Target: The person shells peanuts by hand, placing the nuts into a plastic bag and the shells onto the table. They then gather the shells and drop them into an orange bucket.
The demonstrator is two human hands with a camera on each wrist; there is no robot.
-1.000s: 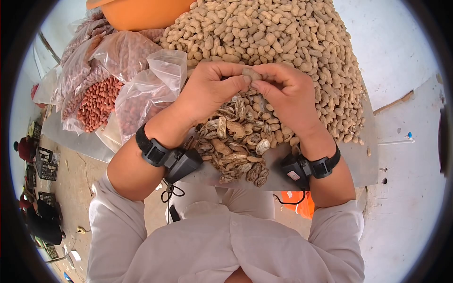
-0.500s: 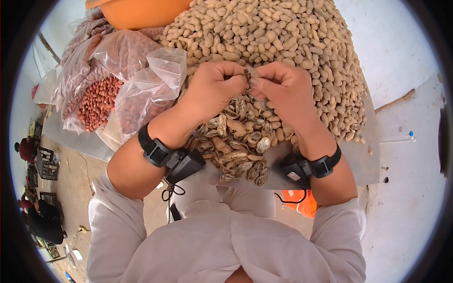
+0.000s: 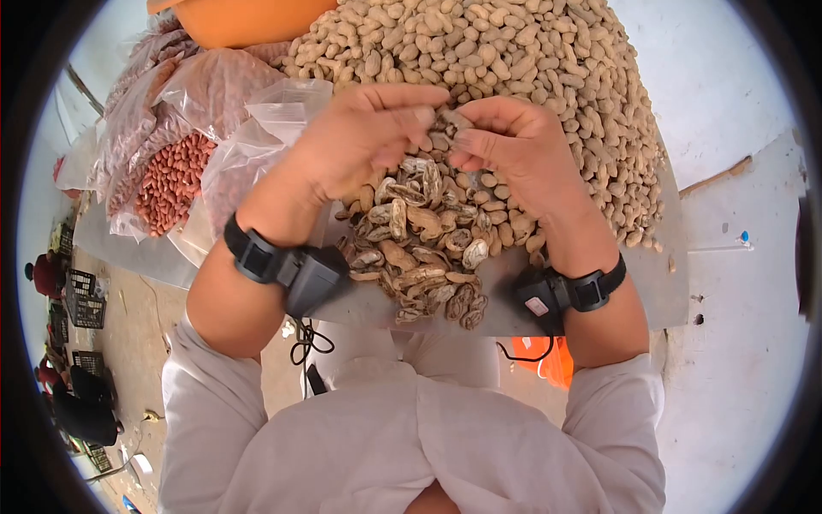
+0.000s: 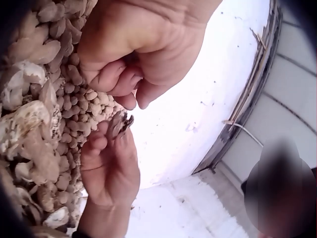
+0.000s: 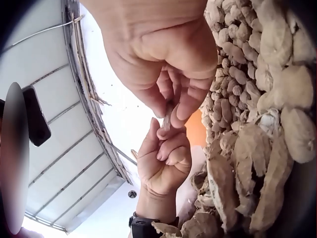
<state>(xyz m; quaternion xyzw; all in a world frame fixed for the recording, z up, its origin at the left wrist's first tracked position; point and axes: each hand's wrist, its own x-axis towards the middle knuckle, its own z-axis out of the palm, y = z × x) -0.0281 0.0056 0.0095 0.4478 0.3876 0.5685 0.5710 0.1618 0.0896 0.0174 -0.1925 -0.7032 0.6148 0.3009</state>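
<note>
Above the scraps, my right hand (image 3: 522,146) pinches a cracked peanut shell (image 3: 452,125) between thumb and forefinger. In the left wrist view that shell (image 4: 120,125) looks split, with a dark, ragged edge. My left hand (image 3: 364,133) is just to the left of it, blurred. Its lower fingers curl toward the palm, and its thumb and fingertip come close together in the left wrist view. I cannot tell whether anything lies within those curled fingers. Below both hands spreads a heap of broken shells (image 3: 424,227). Behind them rises a large pile of unshelled peanuts (image 3: 514,60).
Clear plastic bags of red peanut kernels (image 3: 175,184) lie to the left, beside an orange basin (image 3: 248,19). The metal tabletop (image 3: 368,304) ends just in front of my body. A white wall (image 3: 736,343) stands right; black crates (image 3: 84,300) and people are far left.
My hands were together at a peanut; the left hand has since drawn back to the left. The shell in my right hand now shows broken open.
</note>
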